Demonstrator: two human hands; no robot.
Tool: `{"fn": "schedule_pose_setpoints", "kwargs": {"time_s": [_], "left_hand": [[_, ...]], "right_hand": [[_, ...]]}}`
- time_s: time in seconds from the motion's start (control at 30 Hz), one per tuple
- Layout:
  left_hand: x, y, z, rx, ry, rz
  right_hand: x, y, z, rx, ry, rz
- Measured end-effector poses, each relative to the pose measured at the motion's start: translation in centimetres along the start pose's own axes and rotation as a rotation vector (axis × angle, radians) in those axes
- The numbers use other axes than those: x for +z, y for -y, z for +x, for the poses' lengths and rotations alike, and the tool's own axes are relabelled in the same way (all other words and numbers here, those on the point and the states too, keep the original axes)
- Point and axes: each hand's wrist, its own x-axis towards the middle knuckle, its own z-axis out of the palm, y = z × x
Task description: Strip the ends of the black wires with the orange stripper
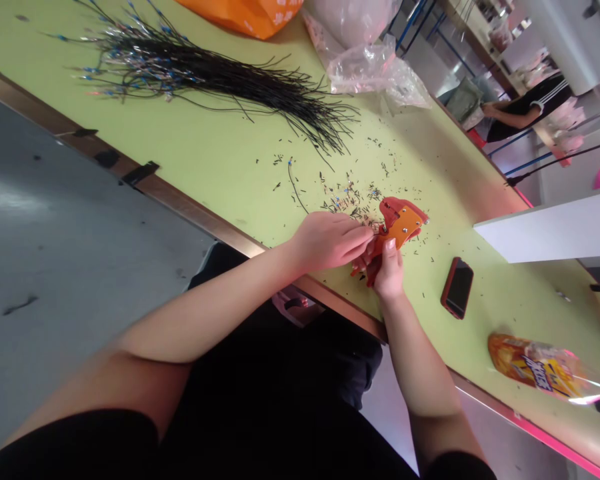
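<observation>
An orange and red wire stripper [404,225] is in my right hand [390,270], whose fingers wrap round its handles above the table's near edge. My left hand [333,241] is pinched closed around a thin black wire [296,190] at the tool's jaws. The wire trails out behind this hand to a blue-tipped end lying on the green table [205,153]. Small black clippings [363,207] are scattered beside the tool. A large bundle of black wires [240,80] with blue and bare metallic ends lies farther back on the left.
A phone [457,288] lies to the right, with a bottle in orange wrapping [540,367] beyond it. Orange [250,15] and clear plastic bags [375,73] sit at the back. A white panel [550,227] stands at the right. Another person's arm [515,119] shows at a far table.
</observation>
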Motion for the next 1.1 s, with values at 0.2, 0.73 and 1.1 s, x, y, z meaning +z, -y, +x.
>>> {"fn": "schedule_pose_setpoints", "kwargs": {"time_s": [0.2,0.73,1.1], "left_hand": [[0.0,0.1,-0.2,-0.032,0.029,0.023],[0.1,0.3,-0.2,-0.09,-0.088,0.013],[0.0,0.1,0.0,-0.122,-0.009,0.025]], "right_hand": [[0.1,0.5,-0.3,-0.003,0.052,0.045],[-0.6,0.5,0.6,-0.011,-0.019,0.172],[-1.0,-1.6,0.6,-0.019,0.069,0.028]]}}
